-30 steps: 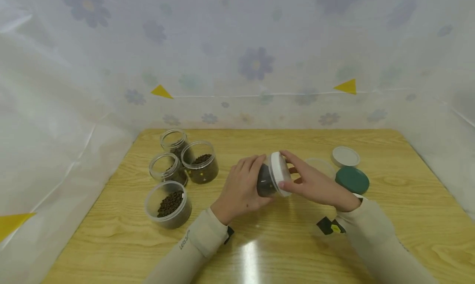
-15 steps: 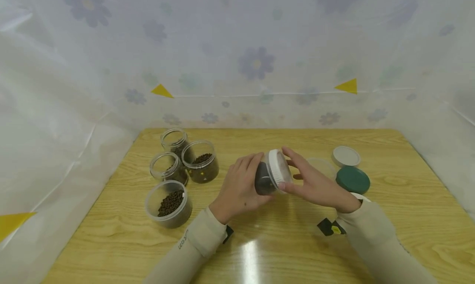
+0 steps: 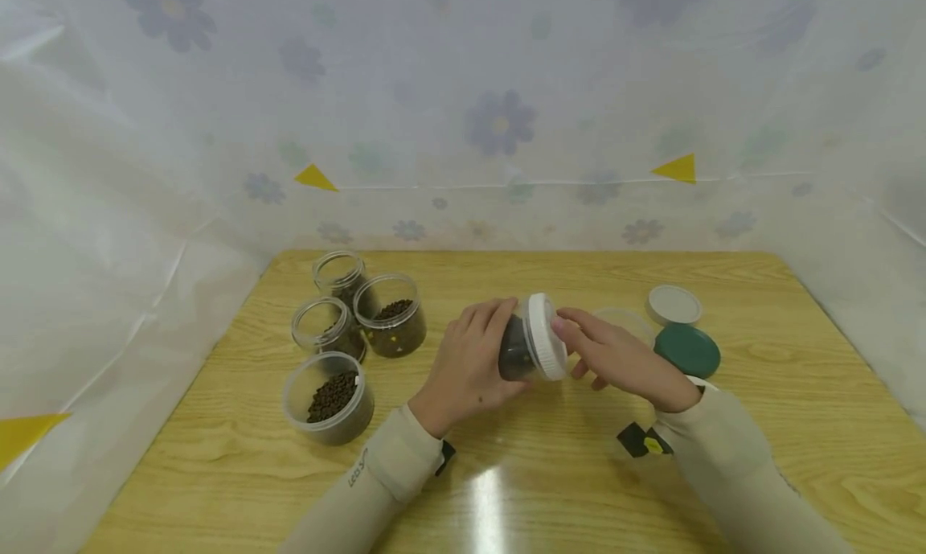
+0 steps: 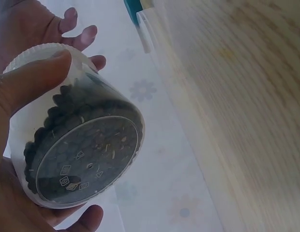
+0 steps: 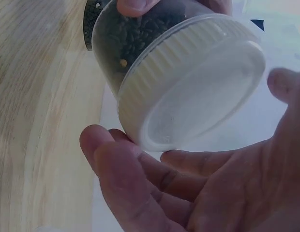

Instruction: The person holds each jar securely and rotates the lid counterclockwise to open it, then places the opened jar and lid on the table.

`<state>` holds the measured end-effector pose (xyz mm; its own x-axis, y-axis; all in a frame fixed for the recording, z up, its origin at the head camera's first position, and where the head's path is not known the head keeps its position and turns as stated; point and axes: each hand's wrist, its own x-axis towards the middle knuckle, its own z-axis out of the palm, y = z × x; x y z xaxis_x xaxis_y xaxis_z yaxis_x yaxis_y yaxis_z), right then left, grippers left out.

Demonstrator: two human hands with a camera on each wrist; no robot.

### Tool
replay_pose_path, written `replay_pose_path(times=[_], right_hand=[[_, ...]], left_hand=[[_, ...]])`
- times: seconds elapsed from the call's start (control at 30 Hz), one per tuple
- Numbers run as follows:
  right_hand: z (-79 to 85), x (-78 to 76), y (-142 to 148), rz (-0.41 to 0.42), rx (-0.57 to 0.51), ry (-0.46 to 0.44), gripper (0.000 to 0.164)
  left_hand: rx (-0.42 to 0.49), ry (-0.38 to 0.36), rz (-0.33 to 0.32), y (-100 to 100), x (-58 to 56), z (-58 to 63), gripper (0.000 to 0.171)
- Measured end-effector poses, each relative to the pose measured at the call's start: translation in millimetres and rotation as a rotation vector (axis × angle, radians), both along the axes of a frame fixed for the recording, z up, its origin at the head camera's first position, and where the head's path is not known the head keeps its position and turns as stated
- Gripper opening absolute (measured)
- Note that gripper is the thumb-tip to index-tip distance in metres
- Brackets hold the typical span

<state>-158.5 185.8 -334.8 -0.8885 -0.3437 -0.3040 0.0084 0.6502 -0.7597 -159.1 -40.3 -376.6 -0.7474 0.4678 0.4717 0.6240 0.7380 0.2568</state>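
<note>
My left hand grips a clear plastic jar, tilted so its mouth end points right. Dark seed-like pieces show through its base and wall in the left wrist view. A white ribbed screw lid sits on the jar's mouth, facing my right hand. That hand is beside the lid with loosely bent fingers. In the right wrist view, its fingertips are at the lid's lower edge, while the thumb stands off from the lid.
Several uncovered clear containers stand at left, among them a tub of brown pellets and a wide jar. At right lie a green lid, a pale lid and a translucent lid. Flowered sheeting encloses the wooden table.
My right hand has let go of the lid: its fingers dropped from the top of the rim to below it, and its thumb moved up. My left hand still holds the jar in place.
</note>
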Motion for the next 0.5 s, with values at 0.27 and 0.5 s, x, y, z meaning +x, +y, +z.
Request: replay_pose_path(times=[0.27,0.5], right_hand=[[2.4,2.0,3.3,0.126,0.007,0.085,0.083],[-0.3,5.1,8.3,0.251,-0.07,0.242,0.087]], left_hand=[[0.004,0.015,-0.013,-1.2,0.8,-0.9,0.104],[0.026,-0.013,-0.042,-1.9,1.5,0.3,0.104]])
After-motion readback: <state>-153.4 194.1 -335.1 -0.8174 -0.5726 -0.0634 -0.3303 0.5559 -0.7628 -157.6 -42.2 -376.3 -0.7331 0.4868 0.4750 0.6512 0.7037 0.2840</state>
